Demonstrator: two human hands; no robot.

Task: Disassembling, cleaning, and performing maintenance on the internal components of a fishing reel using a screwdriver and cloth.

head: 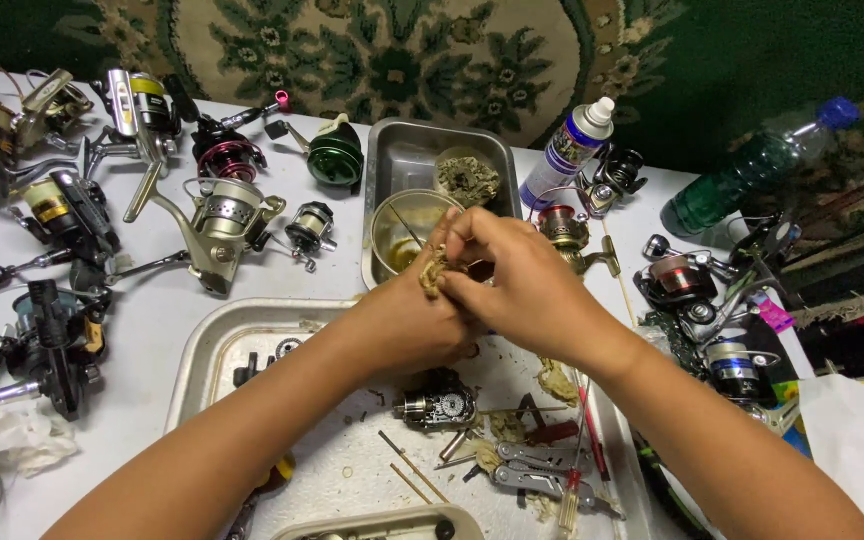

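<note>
Both hands meet at the centre of the frame, over the far edge of the large, shallow grey metal tray (214, 345). The left hand (414, 322) and the right hand (524, 285) are pressed close together, fingertips pinching a small wad of dirty tan rag (435, 272) around some little part (too hidden to name).

Below them, low in the tray, lies a stripped black and silver reel body (436, 405), with grey folding pliers (530, 472), a red-handled screwdriver (574, 478) and thin sticks scattered beside it. So the reel looks already taken apart and the wiping under way; reassembly appears not yet done.

Above the hands sits a small deep steel pan (388, 160) holding a round glass bowl of yellowish liquid (404, 232). At upper left, assembled spinning reels (220, 215) crowd the white bench (152, 320); a white and blue spray can (568, 148) stands at upper right.
</note>
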